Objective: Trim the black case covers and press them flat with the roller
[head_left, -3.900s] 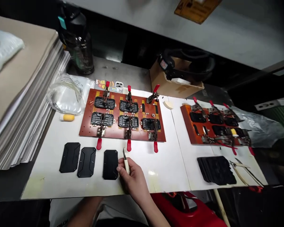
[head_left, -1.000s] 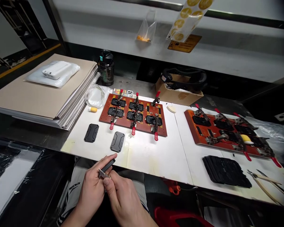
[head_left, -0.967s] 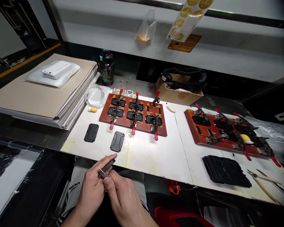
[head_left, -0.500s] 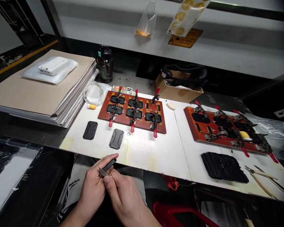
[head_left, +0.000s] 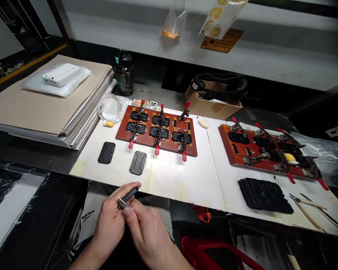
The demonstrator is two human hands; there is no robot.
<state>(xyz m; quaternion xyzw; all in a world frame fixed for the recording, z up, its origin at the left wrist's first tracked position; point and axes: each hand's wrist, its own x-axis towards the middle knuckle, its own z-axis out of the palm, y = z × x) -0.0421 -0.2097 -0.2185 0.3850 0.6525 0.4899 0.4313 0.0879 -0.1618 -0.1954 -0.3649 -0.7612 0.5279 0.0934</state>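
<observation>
Paper stack [head_left: 64,116] left of the left board [head_left: 145,140]. Black plate [head_left: 106,153] in front of that board's left end. Left hand [head_left: 111,219], farther in front: fingers closed around held plate [head_left: 130,194], seen edge-on. Knife [head_left: 123,203] blade just beside it; contact unclear. Grey plate [head_left: 138,162] between hands and board. Right hand [head_left: 150,230]: fingers curled tight on knife, handle hidden.

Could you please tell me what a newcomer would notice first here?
Probably the red-handled toggle clamps on the reddish-brown fixture board, near the picture's centre. Then, lower down, the bare knife blade at the right hand, close to the black panel held in the left hand.
</observation>
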